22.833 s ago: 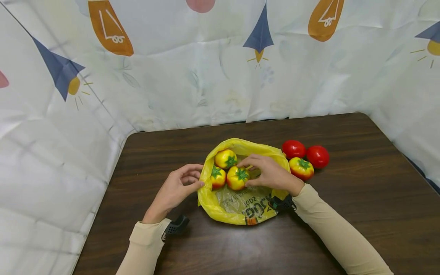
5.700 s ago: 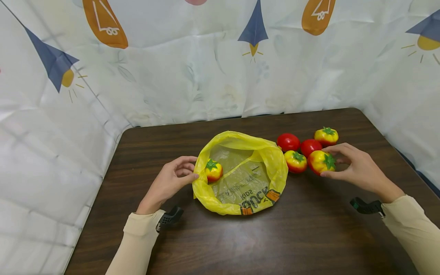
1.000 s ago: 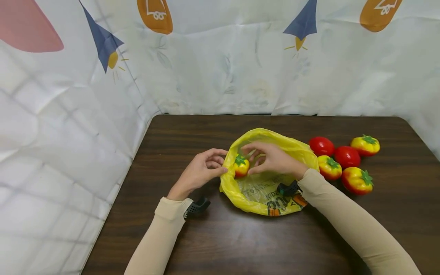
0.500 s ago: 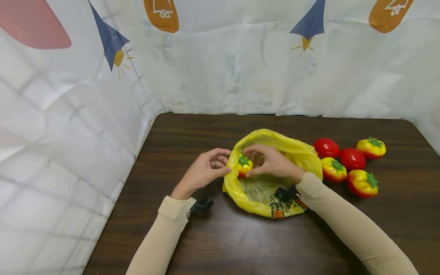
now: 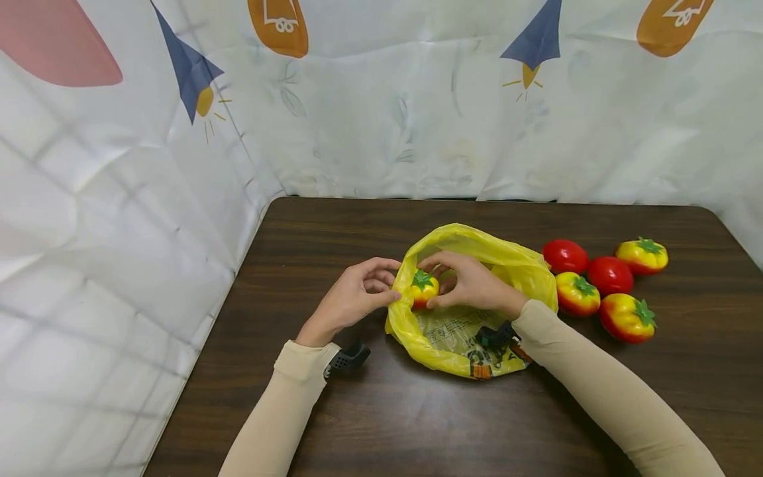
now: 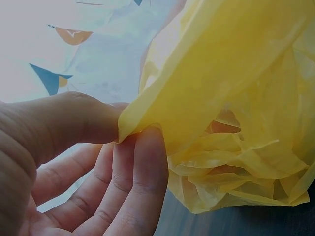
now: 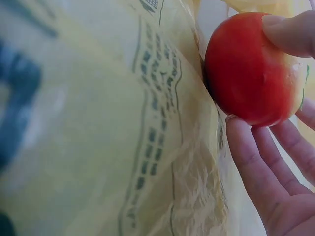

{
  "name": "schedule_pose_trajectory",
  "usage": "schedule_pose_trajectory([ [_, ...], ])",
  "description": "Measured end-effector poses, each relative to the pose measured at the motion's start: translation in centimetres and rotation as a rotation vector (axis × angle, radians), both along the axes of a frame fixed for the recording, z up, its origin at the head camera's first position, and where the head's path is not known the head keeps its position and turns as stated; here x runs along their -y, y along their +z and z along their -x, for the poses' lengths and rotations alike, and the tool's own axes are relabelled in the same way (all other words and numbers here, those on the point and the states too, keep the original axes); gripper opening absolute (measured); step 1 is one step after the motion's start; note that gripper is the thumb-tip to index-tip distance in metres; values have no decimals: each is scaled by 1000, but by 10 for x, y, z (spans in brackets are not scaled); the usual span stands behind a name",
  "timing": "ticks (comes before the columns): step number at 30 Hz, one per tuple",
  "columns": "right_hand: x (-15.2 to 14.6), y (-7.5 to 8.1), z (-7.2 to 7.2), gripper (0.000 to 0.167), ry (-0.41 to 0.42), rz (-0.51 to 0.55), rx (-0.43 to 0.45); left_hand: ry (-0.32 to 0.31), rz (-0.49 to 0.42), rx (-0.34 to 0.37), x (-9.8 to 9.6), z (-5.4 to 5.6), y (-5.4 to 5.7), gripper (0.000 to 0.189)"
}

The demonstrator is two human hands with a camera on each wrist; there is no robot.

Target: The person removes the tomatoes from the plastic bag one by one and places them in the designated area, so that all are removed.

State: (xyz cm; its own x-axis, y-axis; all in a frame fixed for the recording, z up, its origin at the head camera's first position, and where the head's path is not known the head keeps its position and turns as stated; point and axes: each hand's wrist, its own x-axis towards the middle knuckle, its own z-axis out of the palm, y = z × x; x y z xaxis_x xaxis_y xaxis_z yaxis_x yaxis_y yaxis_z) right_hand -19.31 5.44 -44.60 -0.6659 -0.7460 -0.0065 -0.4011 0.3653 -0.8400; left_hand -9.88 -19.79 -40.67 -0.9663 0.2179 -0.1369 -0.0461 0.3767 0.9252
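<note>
A yellow plastic bag stands on the table with its mouth open upward. My left hand pinches the bag's left rim between thumb and fingers; the left wrist view shows the thin yellow film between them. Inside the bag, at its left side, is a yellow-and-red tomato with a green star-shaped top. My right hand reaches into the bag and grips this tomato. In the right wrist view, thumb and fingertips touch the tomato's glossy red underside, close to the printed bag wall.
Right of the bag lie two red tomatoes, one at the back and one beside it. Around them are yellow-and-red tomatoes: near the bag, in front and far right. A patterned white cloth hangs behind the brown table.
Earlier, several tomatoes were in the bag; two yellow-and-red ones now lie outside at the right. In the last second my right hand has closed onto the remaining tomato. My left hand keeps the rim.
</note>
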Motion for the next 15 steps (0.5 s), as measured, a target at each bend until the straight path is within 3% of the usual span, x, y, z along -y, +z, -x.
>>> schedule_pose_trajectory([
  [15, -12, 9, 3, 64, -8, -17, -6, 6, 2, -4, 1, -2, 2, 49],
])
